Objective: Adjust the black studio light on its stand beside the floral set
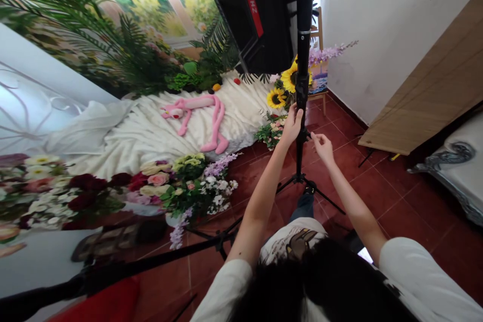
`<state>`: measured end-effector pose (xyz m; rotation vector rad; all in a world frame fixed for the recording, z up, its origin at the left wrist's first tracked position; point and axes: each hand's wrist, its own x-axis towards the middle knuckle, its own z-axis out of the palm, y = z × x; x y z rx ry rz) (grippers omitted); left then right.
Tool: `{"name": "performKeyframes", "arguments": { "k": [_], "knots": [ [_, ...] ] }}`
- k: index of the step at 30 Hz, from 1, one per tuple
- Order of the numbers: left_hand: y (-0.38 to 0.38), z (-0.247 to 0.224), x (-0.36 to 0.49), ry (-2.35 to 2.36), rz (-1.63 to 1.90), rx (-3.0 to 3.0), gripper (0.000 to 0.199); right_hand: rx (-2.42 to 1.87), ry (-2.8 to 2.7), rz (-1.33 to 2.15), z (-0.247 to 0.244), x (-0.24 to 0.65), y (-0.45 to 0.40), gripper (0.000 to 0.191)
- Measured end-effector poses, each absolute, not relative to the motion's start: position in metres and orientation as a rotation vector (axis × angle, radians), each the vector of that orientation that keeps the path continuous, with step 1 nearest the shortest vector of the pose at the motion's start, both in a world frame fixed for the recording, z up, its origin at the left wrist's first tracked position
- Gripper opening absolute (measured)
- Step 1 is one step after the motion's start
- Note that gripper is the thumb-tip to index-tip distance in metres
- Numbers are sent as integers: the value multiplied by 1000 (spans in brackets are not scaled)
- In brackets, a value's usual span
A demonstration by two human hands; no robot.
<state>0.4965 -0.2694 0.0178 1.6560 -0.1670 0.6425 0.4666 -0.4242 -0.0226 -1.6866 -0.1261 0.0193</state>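
Note:
In front of me a black light stand [299, 153] rises from spread tripod legs on the floor. It carries a large black studio light [260, 15] with a red stripe lettered ZHEYU. My left hand [292, 125] is wrapped round the pole just under a collar, thumb along its near side. Lower and to the right, my right hand [322, 147] has its thumb and forefinger pinched at a small dark knob [307, 135] on the pole's side. The fingertips partly cover that knob.
A pink plush toy [215, 121] lies on a white draped blanket [143, 136]. Artificial flowers [158, 183] and sunflowers [277, 98] stand around. Another black stand [158, 259] crosses the lower left. At right are a wooden board [426, 75] and an ornate silver-trimmed piece of furniture [462, 161].

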Motion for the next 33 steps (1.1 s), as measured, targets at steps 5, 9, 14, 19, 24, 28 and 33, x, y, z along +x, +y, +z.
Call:
{"name": "performKeyframes", "arguments": {
  "k": [5,9,14,19,24,28,33],
  "knots": [
    [-275,-11,484,-112,575,1746,51,-1834,-219,-184,-18,465,-425,49],
    [-284,-29,473,-52,531,1734,48,-1932,-203,-211,-13,464,-426,50],
    [-285,-34,471,-17,489,1714,44,-2039,-253,-260,-16,466,-425,53],
    [-289,-37,470,27,471,1659,46,-1996,-207,-74,-29,474,-420,57],
    [-299,-36,464,151,501,1635,49,-1983,-87,-101,-31,476,-412,59],
    [-299,-32,463,175,490,1699,50,-2020,16,-130,-25,473,-404,61],
    [-293,-39,458,165,511,1756,43,-1962,17,-106,-23,473,-402,59]
  ]
}}
